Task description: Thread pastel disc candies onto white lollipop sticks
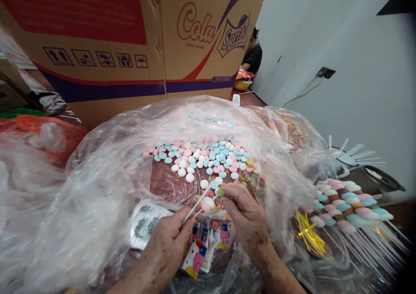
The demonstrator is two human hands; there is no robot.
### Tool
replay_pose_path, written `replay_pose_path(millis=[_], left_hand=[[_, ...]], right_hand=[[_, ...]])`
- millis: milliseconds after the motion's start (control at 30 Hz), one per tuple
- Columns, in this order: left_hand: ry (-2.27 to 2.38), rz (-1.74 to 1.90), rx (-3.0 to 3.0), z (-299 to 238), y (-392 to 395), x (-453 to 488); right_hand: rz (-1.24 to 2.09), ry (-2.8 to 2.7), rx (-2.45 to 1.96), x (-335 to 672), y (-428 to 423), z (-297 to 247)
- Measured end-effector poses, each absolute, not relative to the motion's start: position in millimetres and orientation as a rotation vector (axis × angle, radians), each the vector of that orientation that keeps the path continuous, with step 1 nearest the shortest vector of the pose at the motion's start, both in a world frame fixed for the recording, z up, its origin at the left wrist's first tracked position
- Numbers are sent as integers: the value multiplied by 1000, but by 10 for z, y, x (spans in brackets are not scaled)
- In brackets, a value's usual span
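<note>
My left hand [169,237] is closed on thin white sticks [196,205] that point up and to the right, with a pink round candy [207,204] threaded near their ends. My right hand [244,211] pinches a small green ring candy [221,192] at the stick tips. Both hands are over an open clear plastic bag [107,177]. Inside it lies a heap of pink, blue and white round candies [204,157], with small coloured ring candies [247,177] beside the heap.
A big "Cola Sprite" cardboard box [130,42] stands behind the bag. Several finished candy sticks [347,207] lie in a row at the right, by gold twist ties [308,233]. Printed wrappers [203,246] lie below my hands. Another person [251,53] sits at the far end.
</note>
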State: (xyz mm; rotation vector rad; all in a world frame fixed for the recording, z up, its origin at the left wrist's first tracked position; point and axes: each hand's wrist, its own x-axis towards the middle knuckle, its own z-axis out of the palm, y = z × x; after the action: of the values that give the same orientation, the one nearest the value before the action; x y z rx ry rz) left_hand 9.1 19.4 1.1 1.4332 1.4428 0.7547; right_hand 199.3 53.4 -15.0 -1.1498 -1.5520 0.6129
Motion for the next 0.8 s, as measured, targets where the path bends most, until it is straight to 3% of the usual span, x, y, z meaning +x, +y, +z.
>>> replay_pose_path(millis=[433, 533, 800], left_hand=[[1391, 944, 1254, -132, 137, -44], [1386, 1027, 1172, -149, 132, -105], [1389, 1027, 1131, -233, 127, -220]], right_hand=[[786, -1678, -1133, 1952, 568, 62], [610, -1714, -1368, 2099, 815, 108], [223, -2467, -1645, 1939, 1046, -58]])
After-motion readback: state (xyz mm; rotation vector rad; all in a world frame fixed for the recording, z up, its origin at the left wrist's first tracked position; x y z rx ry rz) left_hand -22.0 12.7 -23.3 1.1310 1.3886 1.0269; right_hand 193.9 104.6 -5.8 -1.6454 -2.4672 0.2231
